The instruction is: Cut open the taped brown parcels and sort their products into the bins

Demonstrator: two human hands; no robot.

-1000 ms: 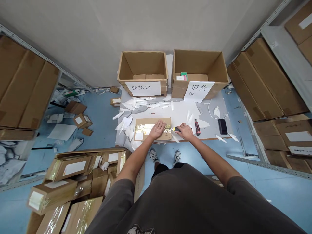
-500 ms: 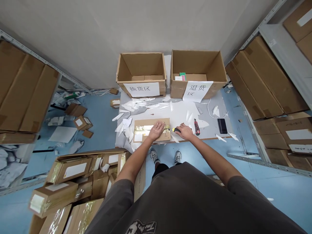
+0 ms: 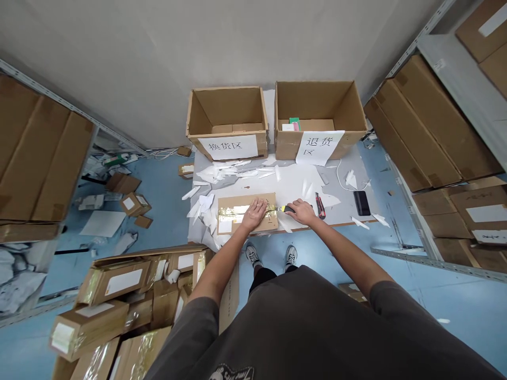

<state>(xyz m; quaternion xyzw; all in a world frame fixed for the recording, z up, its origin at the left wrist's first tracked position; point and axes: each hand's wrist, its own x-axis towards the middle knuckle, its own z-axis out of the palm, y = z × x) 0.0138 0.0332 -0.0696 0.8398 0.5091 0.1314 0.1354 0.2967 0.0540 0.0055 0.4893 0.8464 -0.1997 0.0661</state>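
A flat cardboard parcel [image 3: 237, 208] sealed with shiny yellow tape lies near the front edge of a grey table [image 3: 293, 182]. My left hand [image 3: 254, 213] presses flat on the parcel's right half, fingers spread. My right hand [image 3: 303, 211] grips a yellow-and-black utility knife [image 3: 283, 209] whose tip touches the parcel's right end along the tape line.
A red utility knife [image 3: 319, 205] and a black phone [image 3: 361, 202] lie to the right. Two open labelled cartons [image 3: 226, 122] [image 3: 319, 117] stand at the table's back. Paper scraps litter the table. Taped parcels [image 3: 114, 285] are piled at the lower left, and shelves of cartons flank both sides.
Both hands stay on the parcel and knife in nearly the same place. The view has shifted slightly as my head moved.
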